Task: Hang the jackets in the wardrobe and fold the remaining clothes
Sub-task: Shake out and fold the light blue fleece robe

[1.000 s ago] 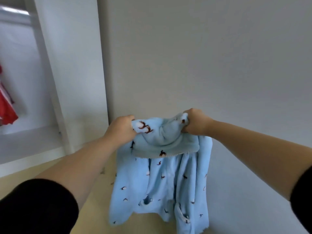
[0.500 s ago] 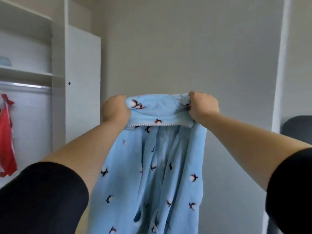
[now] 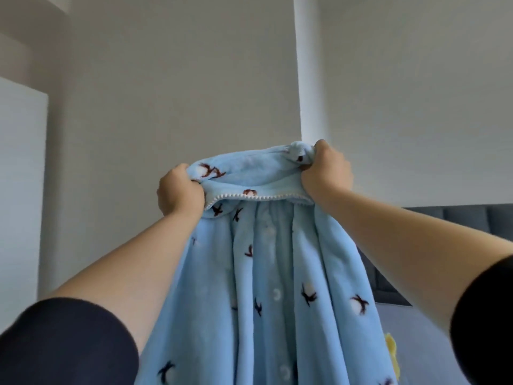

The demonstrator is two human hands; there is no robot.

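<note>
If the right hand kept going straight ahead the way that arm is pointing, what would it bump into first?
Probably the wall. The right hand, gripping the blue garment, points forward and up, and nothing else shows beyond it. The white vertical strip sits just beside that line, and depth is hard to judge.

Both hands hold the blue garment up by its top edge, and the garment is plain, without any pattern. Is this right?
Not quite. The left hand and right hand do hold the blue garment up by its top edge, but it is not plain: the head view shows small dark and white motifs scattered across it.
</note>
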